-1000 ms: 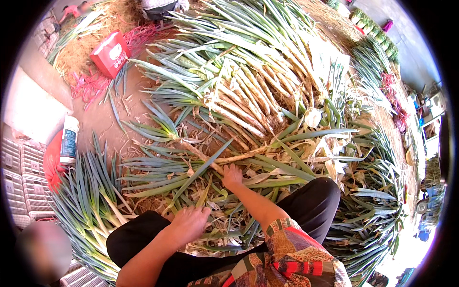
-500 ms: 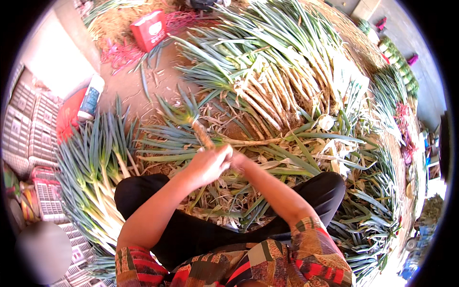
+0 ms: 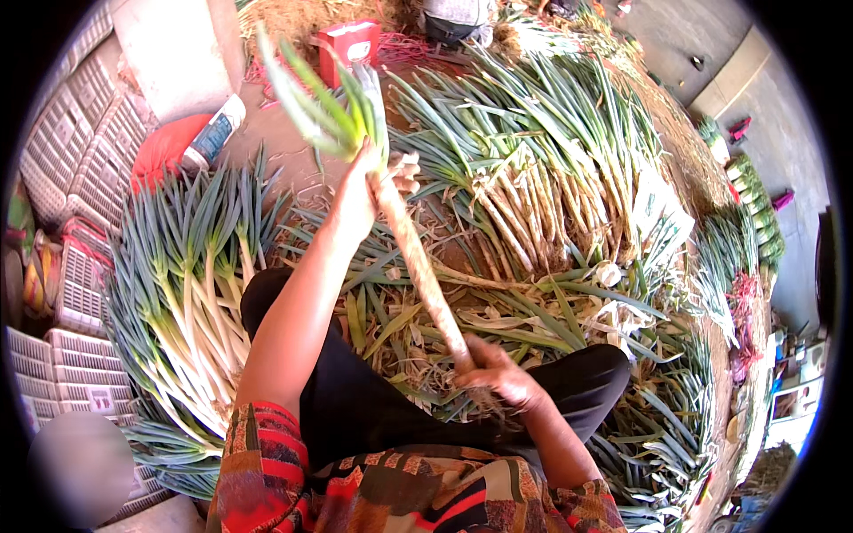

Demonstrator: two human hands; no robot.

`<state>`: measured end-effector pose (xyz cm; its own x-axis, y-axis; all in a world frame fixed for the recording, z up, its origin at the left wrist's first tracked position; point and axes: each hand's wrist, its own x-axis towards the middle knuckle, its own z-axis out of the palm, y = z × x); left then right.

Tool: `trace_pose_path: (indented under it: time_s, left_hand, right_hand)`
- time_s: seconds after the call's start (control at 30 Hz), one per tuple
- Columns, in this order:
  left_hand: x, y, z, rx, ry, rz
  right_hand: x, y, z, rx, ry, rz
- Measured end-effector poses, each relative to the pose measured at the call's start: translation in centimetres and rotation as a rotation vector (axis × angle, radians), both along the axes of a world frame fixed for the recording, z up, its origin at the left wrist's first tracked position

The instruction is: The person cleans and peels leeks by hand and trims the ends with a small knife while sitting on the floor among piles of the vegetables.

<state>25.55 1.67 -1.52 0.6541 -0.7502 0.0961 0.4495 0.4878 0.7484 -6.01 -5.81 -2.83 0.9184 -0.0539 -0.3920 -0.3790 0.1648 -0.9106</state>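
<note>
A long green onion [image 3: 416, 249] with a dirty, brownish stalk slants across the middle in front of me. My left hand [image 3: 371, 182] is closed round its upper stalk, just below the green leaves, which fan out toward the far side. Close to my right knee, my right hand [image 3: 499, 373] grips the lower end, where stringy roots hang under the fingers. Beneath lies a litter of peeled leaves and dry skins [image 3: 498, 322]. On my left is a pile of green onions with clean white stalks [image 3: 200, 311]. Beyond my hands, brown-stalked, unpeeled green onions [image 3: 533, 195] lie in a large heap.
Stacked white plastic crates [image 3: 89, 142] line the left side. A white-and-blue container [image 3: 213, 133] leans by a red sack [image 3: 164, 153]. A red box [image 3: 348, 46] stands beyond, by pink twine. More leaves [image 3: 662, 417] cover the ground at right; bundled green onions [image 3: 755, 209] lie farther off.
My hands were close together at the stalk and are now apart: the left has moved up toward the leaves, the right down to the root end. The onion's leafy end has swung up and away.
</note>
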Motion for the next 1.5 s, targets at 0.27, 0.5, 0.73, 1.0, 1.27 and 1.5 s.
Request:
trace_pose_path:
  time_s: [0.27,0.5,0.73,1.0,1.27,1.5]
  left_hand:
    - [-1.1,0.8,0.2,0.019,0.225,0.188]
    - [-3.7,-0.9,-0.4,0.021,0.149,0.118]
    - [-1.1,0.0,0.5,0.069,0.076,0.285]
    - [-3.8,-0.1,-0.1,0.014,0.173,0.028]
    - [-4.1,-0.7,-0.4,0.067,0.196,0.246]
    - [-4.6,-0.4,-0.3,0.004,0.202,0.262]
  right_hand:
    - [8.4,-2.2,-0.6,-0.813,-0.467,-0.081]
    - [18.7,0.2,1.0,-1.079,-0.773,-0.370]
    - [9.3,-0.7,-8.1,-1.129,-0.313,0.310]
    - [13.1,-0.2,-2.1,-0.872,-0.522,-0.296]
    - [12.4,1.6,-2.6,-0.226,0.054,-0.162]
    - [17.5,0.9,-2.3,0.106,-0.259,-0.411]
